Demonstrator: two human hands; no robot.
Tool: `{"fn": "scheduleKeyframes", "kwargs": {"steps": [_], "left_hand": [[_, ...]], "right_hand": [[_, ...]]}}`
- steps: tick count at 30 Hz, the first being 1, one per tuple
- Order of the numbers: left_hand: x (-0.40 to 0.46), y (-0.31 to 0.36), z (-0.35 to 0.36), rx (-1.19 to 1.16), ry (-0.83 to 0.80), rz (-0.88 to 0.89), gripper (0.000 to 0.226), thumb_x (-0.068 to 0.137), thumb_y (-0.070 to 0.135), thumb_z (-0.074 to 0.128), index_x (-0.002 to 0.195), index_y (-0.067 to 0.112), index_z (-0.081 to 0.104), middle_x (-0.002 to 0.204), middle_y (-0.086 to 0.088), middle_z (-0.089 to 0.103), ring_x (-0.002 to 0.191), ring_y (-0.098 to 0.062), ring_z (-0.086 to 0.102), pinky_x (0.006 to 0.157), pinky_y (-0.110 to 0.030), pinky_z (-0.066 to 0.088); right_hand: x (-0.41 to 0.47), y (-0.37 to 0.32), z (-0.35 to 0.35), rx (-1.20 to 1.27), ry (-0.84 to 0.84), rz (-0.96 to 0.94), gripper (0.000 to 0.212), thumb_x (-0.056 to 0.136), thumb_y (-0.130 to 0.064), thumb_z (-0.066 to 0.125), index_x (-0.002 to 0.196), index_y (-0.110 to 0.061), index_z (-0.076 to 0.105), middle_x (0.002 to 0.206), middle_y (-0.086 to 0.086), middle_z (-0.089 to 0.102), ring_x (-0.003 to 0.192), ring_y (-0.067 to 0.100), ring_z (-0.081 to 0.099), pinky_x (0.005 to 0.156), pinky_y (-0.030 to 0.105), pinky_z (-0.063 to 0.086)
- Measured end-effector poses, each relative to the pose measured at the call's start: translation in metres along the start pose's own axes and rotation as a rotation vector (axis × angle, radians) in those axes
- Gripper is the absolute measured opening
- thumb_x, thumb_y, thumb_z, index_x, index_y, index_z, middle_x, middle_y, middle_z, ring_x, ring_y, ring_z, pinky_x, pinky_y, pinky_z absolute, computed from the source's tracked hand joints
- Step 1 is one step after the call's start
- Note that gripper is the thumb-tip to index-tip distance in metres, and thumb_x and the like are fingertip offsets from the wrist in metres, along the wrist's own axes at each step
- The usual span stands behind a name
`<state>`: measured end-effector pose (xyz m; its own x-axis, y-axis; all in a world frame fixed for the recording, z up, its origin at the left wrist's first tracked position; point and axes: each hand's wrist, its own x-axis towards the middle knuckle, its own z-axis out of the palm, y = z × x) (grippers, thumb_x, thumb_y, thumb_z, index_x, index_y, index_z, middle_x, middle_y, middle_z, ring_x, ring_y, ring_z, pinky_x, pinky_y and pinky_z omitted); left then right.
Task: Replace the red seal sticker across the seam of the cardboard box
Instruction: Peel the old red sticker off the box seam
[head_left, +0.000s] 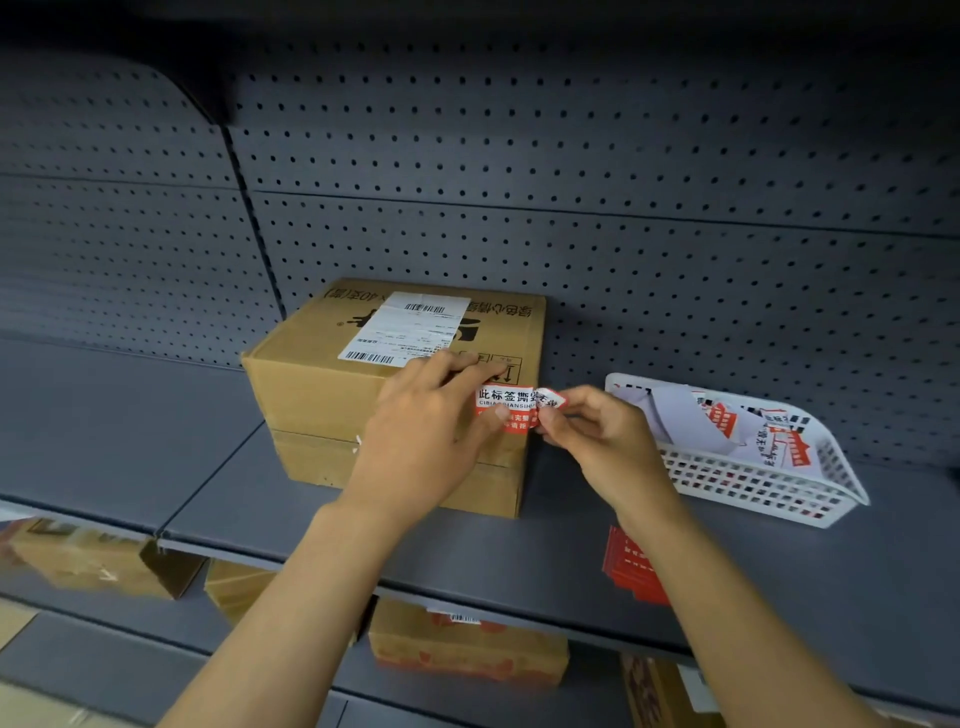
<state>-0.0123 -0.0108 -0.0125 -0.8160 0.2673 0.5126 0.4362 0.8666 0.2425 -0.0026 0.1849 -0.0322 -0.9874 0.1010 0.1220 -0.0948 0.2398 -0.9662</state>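
Note:
A brown cardboard box (317, 395) with a white shipping label on top stands on the grey shelf. A red seal sticker (511, 402) with white and black lettering lies on its front face near the right corner. My left hand (421, 431) rests on the box front, its thumb and fingers pressing the sticker's left part. My right hand (592, 431) pinches the sticker's right end, which curls away from the box corner.
A white plastic basket (763, 483) with sticker sheets and backing paper sits right of the box. Red sticker sheets (631, 566) lie on the shelf (218, 467) under my right forearm. A pegboard wall stands behind. More cardboard boxes (467, 649) sit on the lower shelf.

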Motion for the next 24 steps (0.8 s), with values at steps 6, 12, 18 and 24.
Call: {"fn": "scheduleKeyframes", "kwargs": {"steps": [6, 12, 18, 24], "left_hand": [[0.003, 0.002, -0.003, 0.014, -0.026, -0.011, 0.049, 0.091, 0.055, 0.043, 0.133, 0.034, 0.058, 0.121, 0.006, 0.062, 0.109, -0.020, 0.057, 0.090, -0.034, 0.040], [0.003, 0.002, -0.004, 0.001, -0.032, -0.017, 0.043, 0.094, 0.048, 0.048, 0.133, 0.033, 0.058, 0.120, 0.006, 0.062, 0.107, -0.021, 0.057, 0.090, -0.037, 0.042], [0.005, 0.004, -0.008, -0.108, -0.049, -0.051, 0.045, 0.096, 0.037, 0.036, 0.133, 0.033, 0.061, 0.123, 0.004, 0.063, 0.114, -0.022, 0.056, 0.096, -0.037, 0.040], [0.006, 0.003, -0.012, -0.156, -0.100, -0.062, 0.046, 0.095, 0.033, 0.039, 0.137, 0.034, 0.058, 0.132, 0.002, 0.061, 0.119, -0.022, 0.054, 0.102, -0.038, 0.040]], "right_hand": [[-0.012, -0.015, -0.010, -0.266, 0.105, -0.117, 0.012, 0.088, -0.029, 0.075, 0.095, -0.020, 0.070, 0.082, -0.015, 0.075, 0.084, -0.008, 0.069, 0.065, 0.004, 0.048], [-0.032, -0.029, -0.010, -0.375, 0.145, -0.134, 0.038, 0.085, -0.036, 0.076, 0.120, -0.037, 0.063, 0.080, -0.015, 0.079, 0.087, -0.022, 0.060, 0.072, -0.001, 0.039], [-0.049, -0.039, 0.008, -0.564, 0.321, -0.315, 0.041, 0.082, -0.035, 0.078, 0.121, -0.036, 0.067, 0.080, -0.015, 0.080, 0.105, 0.012, 0.057, 0.076, 0.026, 0.044], [-0.061, -0.045, 0.018, -0.661, 0.428, -0.475, 0.036, 0.079, -0.035, 0.081, 0.112, -0.037, 0.070, 0.074, -0.018, 0.078, 0.093, 0.017, 0.062, 0.070, 0.036, 0.054]]}}
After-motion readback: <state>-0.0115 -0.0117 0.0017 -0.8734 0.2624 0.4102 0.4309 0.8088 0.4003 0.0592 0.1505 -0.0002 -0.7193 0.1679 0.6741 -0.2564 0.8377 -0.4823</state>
